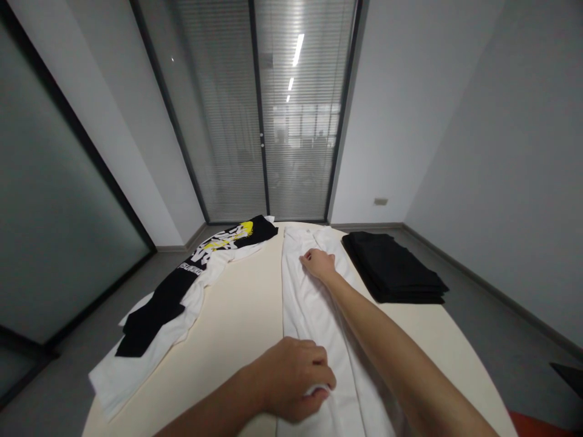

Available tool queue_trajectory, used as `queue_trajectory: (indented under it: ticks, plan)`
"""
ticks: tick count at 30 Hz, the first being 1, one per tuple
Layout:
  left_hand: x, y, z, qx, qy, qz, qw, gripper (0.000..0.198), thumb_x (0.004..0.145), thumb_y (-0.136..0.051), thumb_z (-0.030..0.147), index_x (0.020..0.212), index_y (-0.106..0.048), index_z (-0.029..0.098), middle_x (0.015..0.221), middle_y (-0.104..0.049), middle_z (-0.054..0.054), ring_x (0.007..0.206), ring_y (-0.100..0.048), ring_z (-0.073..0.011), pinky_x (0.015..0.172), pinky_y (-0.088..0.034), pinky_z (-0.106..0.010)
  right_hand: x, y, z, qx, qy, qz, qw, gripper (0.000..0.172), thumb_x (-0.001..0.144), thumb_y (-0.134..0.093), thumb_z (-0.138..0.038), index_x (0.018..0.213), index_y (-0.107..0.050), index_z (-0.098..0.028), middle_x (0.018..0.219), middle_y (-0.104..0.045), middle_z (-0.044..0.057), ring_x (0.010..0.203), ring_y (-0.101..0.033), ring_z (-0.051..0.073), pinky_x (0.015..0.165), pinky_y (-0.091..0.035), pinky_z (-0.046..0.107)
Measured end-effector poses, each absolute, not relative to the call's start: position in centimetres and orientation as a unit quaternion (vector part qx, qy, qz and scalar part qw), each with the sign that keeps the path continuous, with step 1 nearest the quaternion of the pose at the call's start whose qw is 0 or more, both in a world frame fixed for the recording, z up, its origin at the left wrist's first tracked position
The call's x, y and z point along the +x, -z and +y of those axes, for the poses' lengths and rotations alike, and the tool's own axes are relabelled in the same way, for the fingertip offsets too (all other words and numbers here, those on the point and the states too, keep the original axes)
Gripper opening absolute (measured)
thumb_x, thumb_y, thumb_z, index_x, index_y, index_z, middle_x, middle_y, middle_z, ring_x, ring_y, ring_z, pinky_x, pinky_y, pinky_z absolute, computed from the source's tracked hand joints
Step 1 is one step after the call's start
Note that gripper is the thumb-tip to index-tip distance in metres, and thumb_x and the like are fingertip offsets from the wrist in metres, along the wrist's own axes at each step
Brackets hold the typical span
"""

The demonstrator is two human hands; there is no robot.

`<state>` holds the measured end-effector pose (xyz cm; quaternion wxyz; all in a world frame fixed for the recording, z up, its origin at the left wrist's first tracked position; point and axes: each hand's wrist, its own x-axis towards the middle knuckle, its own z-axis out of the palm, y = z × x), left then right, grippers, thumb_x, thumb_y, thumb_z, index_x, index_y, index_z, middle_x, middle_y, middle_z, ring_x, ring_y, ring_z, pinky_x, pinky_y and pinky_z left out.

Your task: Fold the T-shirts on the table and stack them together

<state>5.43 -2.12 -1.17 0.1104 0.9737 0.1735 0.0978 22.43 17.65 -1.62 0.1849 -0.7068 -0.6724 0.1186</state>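
Note:
White trousers (303, 303) lie lengthwise down the middle of the table, their waistband at the far end. Near the front, my left hand (298, 379) is closed with a bit of the white cloth pinched between thumb and fingers. Farther up, close to the waistband, my right hand (319, 264) has its fingers curled together on the trousers, pinching the fabric. My right forearm crosses over the right side of the trousers and hides part of them.
A folded black stack of cloth (394, 267) sits at the right edge of the table (241, 303). Black and white printed shirts (182, 285) lie along the left edge. Behind stand a glass partition with blinds (218, 121) and grey walls.

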Motion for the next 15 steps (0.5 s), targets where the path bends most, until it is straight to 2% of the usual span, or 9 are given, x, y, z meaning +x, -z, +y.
queue_trajectory:
  ticks: [3,6,11,15]
  plan:
    - [5.4,0.9,-2.2,0.978,-0.092,0.165,0.088,0.010,0.087,-0.061,0.029,0.095,-0.058,0.025,0.091,-0.064,0.002,0.076,-0.058,-0.0152,0.061,-0.039,-0.029,22.1,1.6,18.2,-0.709,-0.126,-0.664,0.203,0.020,0.089,-0.059,-0.036,0.091,-0.069,-0.019,0.097,-0.075,0.009,0.101,-0.066,0.025,0.096,-0.036,0.042]
    - [5.5,0.8,-2.5,0.983,-0.099,0.145,0.057,0.005,0.089,-0.058,0.027,0.088,-0.055,0.024,0.087,-0.062,0.002,0.075,-0.057,-0.0148,0.060,-0.038,-0.030,22.4,1.3,18.8,-0.710,-0.133,-0.652,0.233,0.018,0.091,-0.055,-0.033,0.099,-0.066,-0.021,0.099,-0.075,0.006,0.096,-0.066,0.021,0.086,-0.040,0.032]
    - [6.2,0.6,-3.1,0.982,-0.130,0.132,0.046,0.003,0.091,-0.054,0.024,0.091,-0.056,0.022,0.085,-0.061,0.001,0.072,-0.055,-0.0141,0.062,-0.040,-0.031,23.7,1.1,19.2,-0.701,-0.122,-0.653,0.260,0.023,0.094,-0.050,-0.030,0.114,-0.062,-0.023,0.101,-0.075,0.004,0.091,-0.066,0.018,0.072,-0.040,0.025]
    - [6.6,0.8,-3.4,0.986,-0.110,0.118,0.032,0.006,0.092,-0.058,0.028,0.096,-0.057,0.023,0.090,-0.062,0.001,0.078,-0.057,-0.0154,0.065,-0.041,-0.032,24.3,1.7,18.5,-0.676,-0.122,-0.689,0.231,0.031,0.088,-0.062,-0.029,0.119,-0.062,-0.025,0.096,-0.075,0.002,0.088,-0.066,0.018,0.070,-0.039,0.025]
